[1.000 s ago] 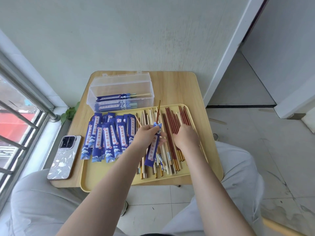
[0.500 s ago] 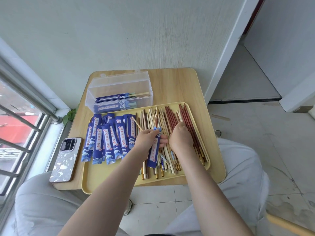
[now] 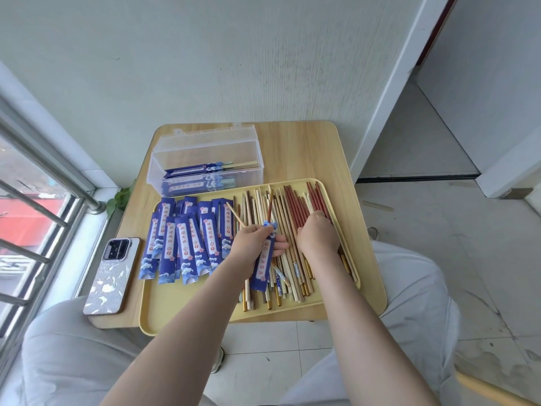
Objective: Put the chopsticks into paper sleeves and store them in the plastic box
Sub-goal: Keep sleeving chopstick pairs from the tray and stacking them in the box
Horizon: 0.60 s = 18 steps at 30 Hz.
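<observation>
My left hand point(image 3: 254, 241) grips a blue paper sleeve point(image 3: 263, 266) with one brown chopstick point(image 3: 270, 204) poking out of its top, and a second light chopstick point(image 3: 235, 215) slants up to the left from the same grip. My right hand point(image 3: 318, 234) rests palm down on the pile of loose chopsticks point(image 3: 288, 227), fingers curled into the red ones; what it holds is hidden. A fan of blue sleeves point(image 3: 187, 238) lies on the left of the yellow tray point(image 3: 175, 306). The clear plastic box point(image 3: 206, 159) stands behind the tray with several sleeved chopsticks inside.
A phone point(image 3: 111, 275) in a pale case lies on the wooden table point(image 3: 301, 150) left of the tray. A window with metal bars runs along the left, a wall stands behind the table, and my knees sit under the tray's near edge.
My right hand has slid a little left and up over the red chopsticks. A light chopstick now slants out of my left hand's grip beside the sleeve.
</observation>
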{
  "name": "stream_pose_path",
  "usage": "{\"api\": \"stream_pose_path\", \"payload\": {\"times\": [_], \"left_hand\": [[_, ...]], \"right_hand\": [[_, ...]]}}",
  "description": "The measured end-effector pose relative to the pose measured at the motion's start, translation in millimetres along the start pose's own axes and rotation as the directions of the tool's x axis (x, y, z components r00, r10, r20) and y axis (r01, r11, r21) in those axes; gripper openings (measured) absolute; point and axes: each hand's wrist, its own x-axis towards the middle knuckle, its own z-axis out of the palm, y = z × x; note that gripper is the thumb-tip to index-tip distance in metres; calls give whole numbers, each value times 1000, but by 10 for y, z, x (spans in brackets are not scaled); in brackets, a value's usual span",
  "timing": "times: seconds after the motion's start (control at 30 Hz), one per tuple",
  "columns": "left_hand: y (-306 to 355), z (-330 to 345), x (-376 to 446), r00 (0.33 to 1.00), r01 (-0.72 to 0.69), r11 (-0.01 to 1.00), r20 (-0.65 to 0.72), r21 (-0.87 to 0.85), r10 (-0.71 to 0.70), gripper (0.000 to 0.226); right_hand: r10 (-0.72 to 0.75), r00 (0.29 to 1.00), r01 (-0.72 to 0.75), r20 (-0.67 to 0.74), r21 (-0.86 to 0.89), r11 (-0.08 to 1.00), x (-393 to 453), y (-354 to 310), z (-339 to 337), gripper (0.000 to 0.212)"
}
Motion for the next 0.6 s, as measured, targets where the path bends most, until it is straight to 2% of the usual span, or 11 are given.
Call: {"api": "stream_pose_path", "payload": {"times": [0.17,0.33,0.6], "left_hand": [[-6,-2,5,1000,0,1000,3,-9,0,21],[-11,-17,14,1000,6,1000,2,-4,-6,21],[-15,-21,6,1000,6,1000,5,-30,-6,21]], "right_hand": [[34,999,-35,42,45,998,44,-30,-20,34],[39,995,-50,93,114,992,92,-10,-47,20],[47,999,-48,6,163,985,104,30,-51,26]]}}
